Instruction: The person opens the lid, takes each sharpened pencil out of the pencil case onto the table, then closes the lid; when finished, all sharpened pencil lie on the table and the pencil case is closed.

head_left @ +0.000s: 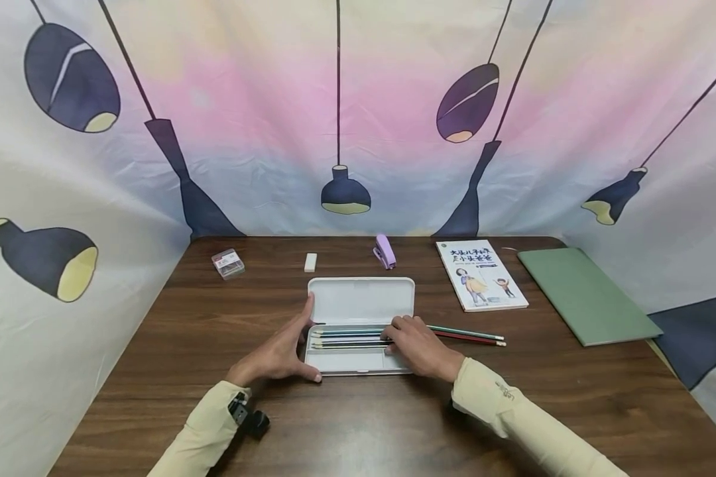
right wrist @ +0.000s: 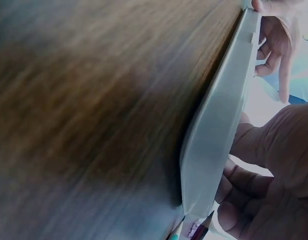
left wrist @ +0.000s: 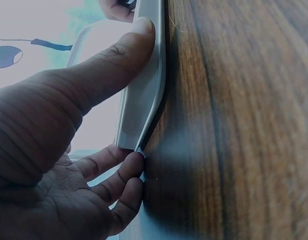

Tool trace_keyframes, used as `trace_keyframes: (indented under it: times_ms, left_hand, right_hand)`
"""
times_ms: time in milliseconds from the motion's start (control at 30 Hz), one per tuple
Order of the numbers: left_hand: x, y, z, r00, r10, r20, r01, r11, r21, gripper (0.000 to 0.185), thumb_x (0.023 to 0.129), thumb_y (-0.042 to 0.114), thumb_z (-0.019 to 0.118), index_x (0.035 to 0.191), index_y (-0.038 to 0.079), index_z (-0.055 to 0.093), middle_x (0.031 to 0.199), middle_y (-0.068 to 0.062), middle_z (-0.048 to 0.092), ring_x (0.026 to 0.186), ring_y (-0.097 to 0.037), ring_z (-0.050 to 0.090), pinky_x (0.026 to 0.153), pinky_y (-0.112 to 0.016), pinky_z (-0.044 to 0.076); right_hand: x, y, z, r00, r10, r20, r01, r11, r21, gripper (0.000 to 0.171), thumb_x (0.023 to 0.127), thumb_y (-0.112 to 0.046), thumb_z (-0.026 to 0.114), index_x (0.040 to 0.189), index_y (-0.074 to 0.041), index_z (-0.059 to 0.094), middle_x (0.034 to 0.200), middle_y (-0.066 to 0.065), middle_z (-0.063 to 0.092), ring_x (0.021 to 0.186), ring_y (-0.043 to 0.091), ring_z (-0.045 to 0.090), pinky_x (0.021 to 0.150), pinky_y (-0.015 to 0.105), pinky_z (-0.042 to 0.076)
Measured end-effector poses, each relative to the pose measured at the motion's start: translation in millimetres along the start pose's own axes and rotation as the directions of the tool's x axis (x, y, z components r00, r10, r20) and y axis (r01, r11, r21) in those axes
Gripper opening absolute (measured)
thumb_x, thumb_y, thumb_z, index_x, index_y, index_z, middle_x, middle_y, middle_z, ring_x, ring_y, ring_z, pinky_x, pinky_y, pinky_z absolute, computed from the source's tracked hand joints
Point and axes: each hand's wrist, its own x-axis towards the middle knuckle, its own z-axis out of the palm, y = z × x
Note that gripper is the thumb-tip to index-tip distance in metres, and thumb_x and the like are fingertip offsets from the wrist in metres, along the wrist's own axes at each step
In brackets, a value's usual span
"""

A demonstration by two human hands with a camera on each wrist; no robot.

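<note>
While the case lies open on the tabletop, its lid is folded back on the side away from the person and its tray faces upward. Several pencils lie lengthwise in the tray, sharpened ends to the left; a bare compartment runs along the near side. The left hand is spread at the left end of the case, thumb against the near wall and fingertips touching the end, not closed around it. The right hand reaches over the right end, fingers and thumb bent down into the tray and gripping pencils. A green pencil and a red pencil project to the right past the case; the right hand hides part of their length in the head view.

Behind the case, an eraser lies near the lid, with a purple stapler to its right. A small box sits at far left. On the right, a book lies flat beside a green folder. A backdrop printed with hanging lamps encloses the tabletop
</note>
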Motion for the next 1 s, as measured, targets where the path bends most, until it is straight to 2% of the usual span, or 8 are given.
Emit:
trace_keyframes:
  times_ms: [267, 400, 500, 633, 833, 1000]
  left_hand:
    - [-1.2, -3.0, 1.2, 1.0, -0.012, -0.001, 0.012, 1.0, 0.026, 0.14, 0.048, 0.043, 0.087, 0.146, 0.018, -0.01, 0.112, -0.006, 0.048, 0.087, -0.017, 0.046, 0.075, -0.034, 0.04]
    - [-1.5, -2.9, 0.9, 1.0, 0.0, -0.007, 0.0, 1.0, 0.021, 0.14, 0.049, 0.042, 0.087, 0.146, 0.018, -0.01, 0.113, -0.008, 0.047, 0.087, -0.018, 0.046, 0.075, -0.034, 0.04]
    - [-1.1, -2.2, -0.2, 1.0, 0.013, -0.009, -0.012, 1.0, 0.016, 0.139, 0.049, 0.041, 0.087, 0.146, 0.017, -0.01, 0.113, -0.009, 0.047, 0.086, -0.018, 0.046, 0.075, -0.034, 0.04]
    - [-0.7, -0.9, -2.0, 1.0, 0.018, -0.005, -0.017, 1.0, 0.011, 0.139, 0.05, 0.04, 0.087, 0.146, 0.016, -0.01, 0.112, -0.009, 0.048, 0.086, -0.019, 0.047, 0.074, -0.034, 0.04]
    - [-1.4, -0.3, -2.1, 1.0, 0.014, -0.006, -0.014, 1.0, 0.016, 0.139, 0.05, 0.04, 0.087, 0.146, 0.015, -0.01, 0.113, -0.008, 0.048, 0.086, -0.018, 0.046, 0.073, -0.033, 0.04]
    - [-1.2, 0.2, -2.3, 1.0, 0.004, -0.013, -0.004, 1.0, 0.021, 0.139, 0.05, 0.04, 0.088, 0.146, 0.016, -0.01, 0.113, -0.007, 0.048, 0.085, -0.017, 0.046, 0.073, -0.032, 0.04]
  right_hand:
    - [-1.4, -2.7, 2.5, 0.999, 0.011, -0.045, -0.007, 0.997, 0.082, 0.011, 0.083, -0.014, 0.066, 0.094, -0.011, 0.068, 0.084, -0.001, 0.058, 0.077, 0.013, 0.055, 0.069, 0.032, 0.043]
    - [-2.2, -3.7, 3.7, 0.996, 0.013, -0.089, -0.006, 0.996, 0.086, 0.012, 0.082, -0.011, 0.067, 0.093, -0.012, 0.068, 0.085, -0.003, 0.06, 0.078, 0.011, 0.057, 0.07, 0.031, 0.044]
    - [-2.1, -3.9, 2.5, 0.991, 0.04, -0.126, -0.023, 0.992, 0.128, 0.014, 0.08, -0.008, 0.068, 0.093, -0.013, 0.069, 0.084, -0.004, 0.061, 0.077, 0.009, 0.057, 0.068, 0.029, 0.043]
    - [-1.8, -2.7, -0.5, 0.977, 0.103, -0.187, -0.061, 0.974, 0.218, 0.016, 0.08, -0.005, 0.068, 0.092, -0.015, 0.07, 0.086, -0.006, 0.064, 0.079, 0.006, 0.058, 0.068, 0.029, 0.044]
    - [-2.3, 1.0, -6.8, 0.941, 0.25, -0.229, -0.154, 0.916, 0.37, 0.015, 0.08, -0.004, 0.067, 0.092, -0.013, 0.072, 0.09, -0.005, 0.067, 0.082, 0.005, 0.06, 0.069, 0.026, 0.049]
    - [-3.2, 4.5, -9.3, 0.922, 0.309, -0.231, -0.2, 0.895, 0.398, 0.016, 0.08, -0.005, 0.068, 0.092, -0.015, 0.072, 0.091, -0.007, 0.067, 0.083, 0.004, 0.06, 0.069, 0.026, 0.048]
